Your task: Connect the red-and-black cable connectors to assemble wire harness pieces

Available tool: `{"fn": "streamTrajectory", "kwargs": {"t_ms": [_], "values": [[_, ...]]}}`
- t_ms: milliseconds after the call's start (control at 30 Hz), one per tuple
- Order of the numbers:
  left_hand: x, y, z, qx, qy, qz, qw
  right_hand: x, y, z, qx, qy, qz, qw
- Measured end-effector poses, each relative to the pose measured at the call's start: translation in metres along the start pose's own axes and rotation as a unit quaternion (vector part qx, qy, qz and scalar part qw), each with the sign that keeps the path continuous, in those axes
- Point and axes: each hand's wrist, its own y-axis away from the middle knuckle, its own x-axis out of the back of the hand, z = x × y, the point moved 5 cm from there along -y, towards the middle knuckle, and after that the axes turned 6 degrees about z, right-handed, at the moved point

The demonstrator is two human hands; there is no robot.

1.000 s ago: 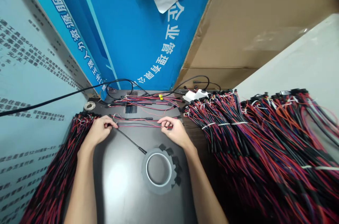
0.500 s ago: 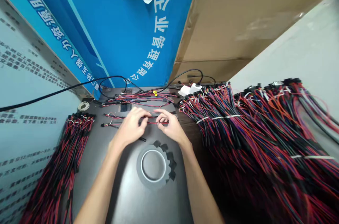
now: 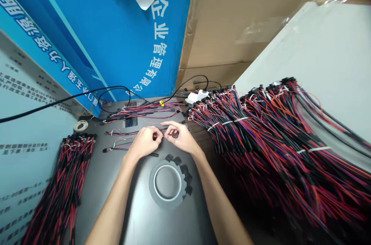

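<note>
My left hand (image 3: pixel 146 140) is closed in a pinch on a thin red wire (image 3: pixel 163 136), above the grey table mat. Thumb and index finger of my right hand (image 3: pixel 182 137) pinch the same wire a short way to the right. The fingertips of the two hands nearly meet. A wire harness (image 3: pixel 118 147) with a black connector at its left end lies partly hidden under my left hand. Behind it is another red and black harness (image 3: pixel 116 133). Just in front of the hands rests a grey tape roll (image 3: pixel 154 193) with black toothed pieces along its right side.
Large tied bundles of red and black wires (image 3: pixel 261 136) fill the right side. Another bundle (image 3: pixel 66 183) lies at left. Loose wires (image 3: pixel 142 110) stretch along the back by a white adapter (image 3: pixel 197 96). A white cord coil (image 3: pixel 80 125) sits back left. Cardboard panels (image 3: pixel 214 24) stand behind.
My view has turned slightly to the right. My hands have drawn closer together, and my left fingers now pinch the red wire beside my right fingertips.
</note>
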Motion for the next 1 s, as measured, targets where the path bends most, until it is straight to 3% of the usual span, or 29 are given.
{"fn": "streamTrajectory", "kwargs": {"t_ms": [167,333,600,800,900,1000], "values": [[-0.002,-0.005,-0.011,0.072,0.035,0.049,0.996,0.001,-0.001,0.001,0.010,0.015,0.026,1.000],[0.000,-0.005,-0.008,0.121,-0.001,0.070,0.990,0.003,0.000,0.003,0.014,0.025,0.041,0.999],[0.002,0.003,-0.004,0.083,-0.043,0.097,0.991,-0.002,0.003,0.004,0.020,0.062,0.044,0.997],[-0.003,0.003,-0.007,0.054,0.008,0.075,0.996,-0.002,0.006,-0.011,0.073,0.198,0.056,0.976],[-0.006,0.002,-0.010,0.055,0.045,0.035,0.997,0.001,0.005,-0.016,0.089,0.149,0.079,0.982],[-0.010,0.001,-0.018,0.092,0.081,0.031,0.992,0.009,0.002,-0.015,0.063,0.046,0.160,0.984]]}}
